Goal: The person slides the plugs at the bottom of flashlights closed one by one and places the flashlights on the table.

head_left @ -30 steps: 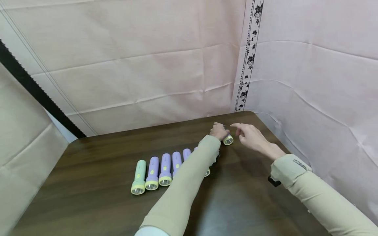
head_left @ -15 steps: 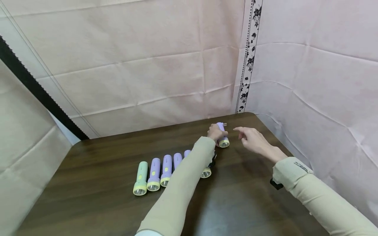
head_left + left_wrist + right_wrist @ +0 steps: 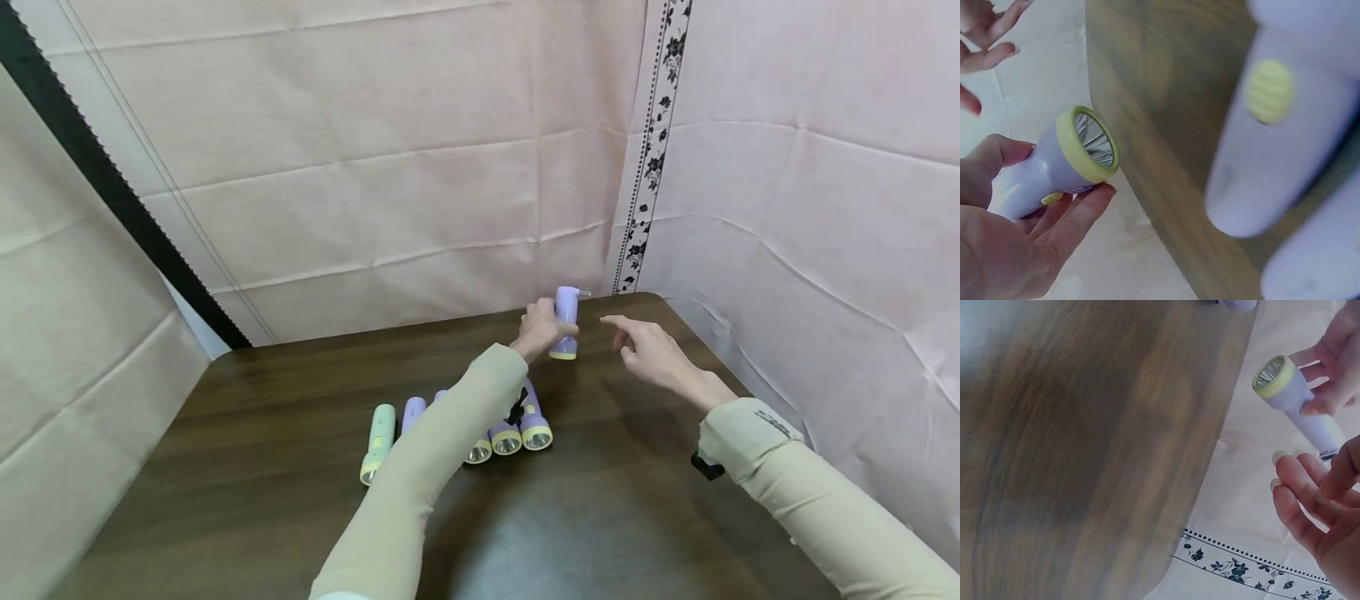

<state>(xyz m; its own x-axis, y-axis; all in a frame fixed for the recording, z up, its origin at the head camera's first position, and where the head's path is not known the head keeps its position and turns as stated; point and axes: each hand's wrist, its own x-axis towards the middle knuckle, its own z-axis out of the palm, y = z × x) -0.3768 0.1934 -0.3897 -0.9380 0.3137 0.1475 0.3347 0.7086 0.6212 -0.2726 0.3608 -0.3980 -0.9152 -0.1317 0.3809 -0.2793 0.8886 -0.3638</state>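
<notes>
My left hand (image 3: 538, 330) grips a purple flashlight (image 3: 567, 308) with a yellow rim, held above the far right of the table. A small metal-looking plug (image 3: 585, 292) sticks out sideways at its tail. In the left wrist view, fingers and thumb wrap the purple body, with the yellow switch (image 3: 1052, 197) and the reflector (image 3: 1094, 140) showing. Just to the right, apart from the flashlight, my right hand (image 3: 651, 354) hovers with loosely bent fingers and holds nothing. The right wrist view shows its fingertips (image 3: 1288, 472) near the flashlight's tail.
A row of purple flashlights (image 3: 534, 417) lies on the brown wooden table (image 3: 600, 517), partly hidden by my left forearm. One mint green flashlight (image 3: 381, 433) lies at the row's left end. Pale cloth (image 3: 420, 167) hangs behind and beside the table.
My left hand has raised the flashlight off the table and tipped it more upright, so its body and plug now show. My right hand has stayed nearby. The view has shifted slightly.
</notes>
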